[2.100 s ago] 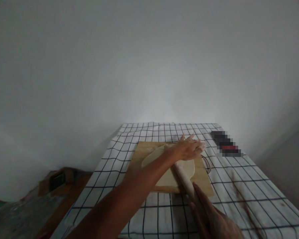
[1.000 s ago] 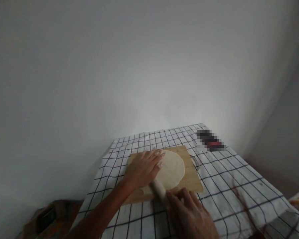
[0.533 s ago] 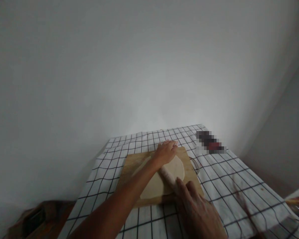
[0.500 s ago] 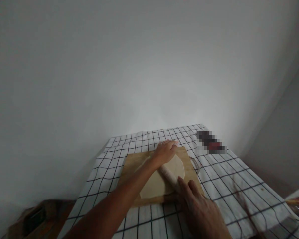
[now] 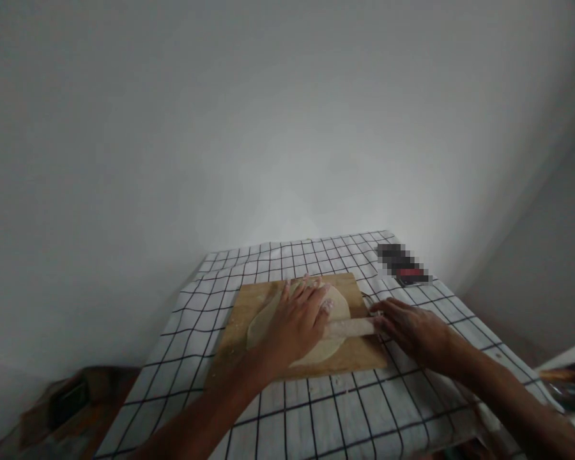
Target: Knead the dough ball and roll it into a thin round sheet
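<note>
A thin, roughly round sheet of dough (image 5: 336, 303) lies on a wooden board (image 5: 230, 332). Across its right part runs a pale rolling pin (image 5: 352, 328), lying nearly sideways. My right hand (image 5: 407, 326) has its fingers closed round the pin's right end, just beyond the board's right edge. Over the dough, my left hand (image 5: 297, 322) lies flat with floury fingers stretched out and apart. The pin's left end disappears beneath that palm, and how firmly it presses cannot be seen.
A white tablecloth with dark checks (image 5: 196, 319) covers the table. A pixelated dark and red object (image 5: 402, 263) lies at the back right. Behind stands a plain wall (image 5: 287, 128). A brown box (image 5: 71, 399) is low at the left; items (image 5: 568, 383) sit at the right edge.
The rolling pin has turned from slanting away to lying nearly sideways. My right hand has moved up and right with its end; my left hand has shifted left and nearer, fingers now spread.
</note>
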Available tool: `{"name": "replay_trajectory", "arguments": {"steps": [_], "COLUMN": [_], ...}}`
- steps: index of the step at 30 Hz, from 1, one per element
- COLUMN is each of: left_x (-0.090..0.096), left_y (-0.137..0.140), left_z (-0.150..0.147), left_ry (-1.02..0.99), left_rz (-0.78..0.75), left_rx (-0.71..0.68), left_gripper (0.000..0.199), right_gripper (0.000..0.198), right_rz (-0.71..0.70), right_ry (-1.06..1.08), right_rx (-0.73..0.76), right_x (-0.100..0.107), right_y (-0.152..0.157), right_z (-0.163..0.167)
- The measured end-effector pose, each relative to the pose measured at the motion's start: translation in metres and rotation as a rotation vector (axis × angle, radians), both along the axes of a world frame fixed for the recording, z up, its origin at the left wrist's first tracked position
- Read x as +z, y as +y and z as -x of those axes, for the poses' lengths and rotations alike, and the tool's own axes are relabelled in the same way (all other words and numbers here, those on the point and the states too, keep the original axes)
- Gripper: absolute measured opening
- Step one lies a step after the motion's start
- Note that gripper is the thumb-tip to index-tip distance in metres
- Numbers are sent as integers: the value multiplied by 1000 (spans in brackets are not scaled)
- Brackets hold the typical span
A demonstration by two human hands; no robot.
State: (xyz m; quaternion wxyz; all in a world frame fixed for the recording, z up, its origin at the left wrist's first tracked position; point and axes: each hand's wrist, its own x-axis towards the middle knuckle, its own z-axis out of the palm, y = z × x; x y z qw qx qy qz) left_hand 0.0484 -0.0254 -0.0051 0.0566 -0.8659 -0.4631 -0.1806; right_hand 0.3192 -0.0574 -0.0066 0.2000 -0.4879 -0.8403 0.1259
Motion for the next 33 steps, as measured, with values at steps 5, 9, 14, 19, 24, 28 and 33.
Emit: {"name": "replay_trajectory", "arguments": {"steps": [5,9,14,19,24,28,33], "left_x": [-3,-9,-15,-15,-17,-18,-11], "left_y": [35,36,21,-6,-39,-38,7], "left_z": [-1,-2,-6,-8,-5,-4,-5], "left_ry": [-42,-36,-21,-5,-2,-8,-26], "left_rz": [-28,-28,1,-3,-25,-32,-40], "left_rx": [148,212,215,171,99,113,208], "left_gripper": [41,43,50,51,52,53,49], "right_gripper": [36,35,35,38,35,36,49], "right_rz": [-173,-195,-183,-185,-137,-152,-144], "right_ry": [-116,-118,-106,-65,-43,-75,-207], "right_rx": [-194,-214,-220,-221,-176,-183,-274], "right_x": [-8,-9,-15,-24,-29,-23,-2], "right_y": [41,50,27,-13,-46,-26,50], "right_z": [21,24,15,6,3,6,24]}}
